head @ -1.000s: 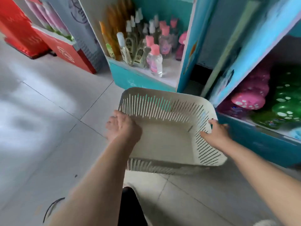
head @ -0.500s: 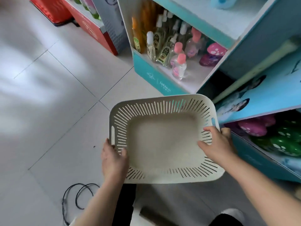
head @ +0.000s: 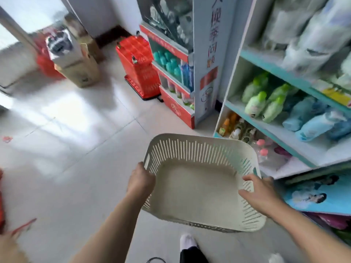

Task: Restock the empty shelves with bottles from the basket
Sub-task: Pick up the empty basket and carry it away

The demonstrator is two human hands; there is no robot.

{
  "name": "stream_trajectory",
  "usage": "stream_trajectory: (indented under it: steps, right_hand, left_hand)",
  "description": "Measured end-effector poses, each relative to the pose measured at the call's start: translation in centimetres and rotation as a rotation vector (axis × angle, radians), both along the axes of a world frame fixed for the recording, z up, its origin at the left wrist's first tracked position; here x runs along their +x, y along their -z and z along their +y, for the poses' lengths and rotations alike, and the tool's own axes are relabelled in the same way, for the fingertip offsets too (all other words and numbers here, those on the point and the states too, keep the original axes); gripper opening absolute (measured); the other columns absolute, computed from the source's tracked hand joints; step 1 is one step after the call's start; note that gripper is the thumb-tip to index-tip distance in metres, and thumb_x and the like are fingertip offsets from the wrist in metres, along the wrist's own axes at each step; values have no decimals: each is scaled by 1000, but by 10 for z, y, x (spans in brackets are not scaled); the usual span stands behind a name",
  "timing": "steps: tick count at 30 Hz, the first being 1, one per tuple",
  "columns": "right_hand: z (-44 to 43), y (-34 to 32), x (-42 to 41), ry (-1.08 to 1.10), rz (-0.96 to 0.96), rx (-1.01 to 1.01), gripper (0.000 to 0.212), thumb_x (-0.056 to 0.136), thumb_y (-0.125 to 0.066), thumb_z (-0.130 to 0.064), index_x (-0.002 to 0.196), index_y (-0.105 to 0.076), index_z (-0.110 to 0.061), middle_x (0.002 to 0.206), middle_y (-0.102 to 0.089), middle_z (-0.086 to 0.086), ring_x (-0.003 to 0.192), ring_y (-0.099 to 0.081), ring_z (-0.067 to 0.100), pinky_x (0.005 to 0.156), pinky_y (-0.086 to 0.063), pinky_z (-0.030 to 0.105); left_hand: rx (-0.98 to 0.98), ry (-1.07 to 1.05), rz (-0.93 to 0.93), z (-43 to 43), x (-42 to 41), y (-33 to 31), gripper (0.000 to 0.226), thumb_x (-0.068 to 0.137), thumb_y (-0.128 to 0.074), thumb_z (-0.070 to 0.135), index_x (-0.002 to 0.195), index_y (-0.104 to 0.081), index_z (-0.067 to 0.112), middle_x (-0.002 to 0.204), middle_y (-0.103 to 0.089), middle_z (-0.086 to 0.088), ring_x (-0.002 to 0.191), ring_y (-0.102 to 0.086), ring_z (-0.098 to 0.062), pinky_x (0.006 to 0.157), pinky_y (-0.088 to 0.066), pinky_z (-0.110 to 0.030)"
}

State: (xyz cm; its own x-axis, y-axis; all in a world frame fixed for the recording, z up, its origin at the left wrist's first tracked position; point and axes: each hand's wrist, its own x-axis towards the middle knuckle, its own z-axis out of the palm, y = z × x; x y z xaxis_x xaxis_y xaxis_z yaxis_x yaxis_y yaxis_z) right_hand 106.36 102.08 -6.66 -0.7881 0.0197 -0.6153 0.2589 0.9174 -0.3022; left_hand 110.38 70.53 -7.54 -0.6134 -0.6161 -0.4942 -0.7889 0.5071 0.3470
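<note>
I carry a cream slotted plastic basket in front of me above the floor; nothing lies inside it. My left hand grips its left rim. My right hand grips its right rim, fingers over the edge. To the right stands a teal-edged shelf unit. Its bottom shelf holds small bottles with pink caps and amber and clear bottles. Green bottles and blue packs fill the shelf above.
A red and white display stand with teal bottles stands beyond the basket. A stack of red shopping baskets sits by it. Cardboard boxes stand at the back left. White tiled floor spreads to the left. My foot shows below.
The view has swung up and left, from the bottom shelf to the whole aisle. The basket has risen with both hands still on its rims.
</note>
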Motion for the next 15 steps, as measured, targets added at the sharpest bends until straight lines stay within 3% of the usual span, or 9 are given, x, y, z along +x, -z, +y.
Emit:
stream_trajectory:
  steps: [4, 8, 15]
  right_hand:
    - [-73, -50, -50, -50, 86, -49, 41, 85, -59, -37, 124, -47, -32, 127, -34, 11, 108, -52, 31, 88, -42, 34]
    - [-140, -86, -99, -88, 202, -115, 46, 83, -62, -36, 126, -50, -28, 130, -36, 13, 113, -51, 33, 97, -40, 36]
    - [-255, -125, -195, -178, 262, -194, 43, 82, -62, -40, 123, -51, -31, 127, -37, 12, 102, -55, 31, 91, -46, 34]
  left_hand:
    - [-52, -55, 112, -73, -34, -59, 40, 88, -47, 17, 127, -45, 11, 117, -58, -16, 102, -58, -36, 87, -51, -42]
    - [-69, -125, 193, -138, -66, -101, 38, 86, -49, 18, 124, -46, 12, 113, -60, -13, 96, -61, -34, 84, -54, -44]
    - [-61, -234, 250, -244, -137, -150, 34, 84, -46, 11, 117, -50, 7, 106, -60, -14, 94, -61, -33, 81, -54, -41]
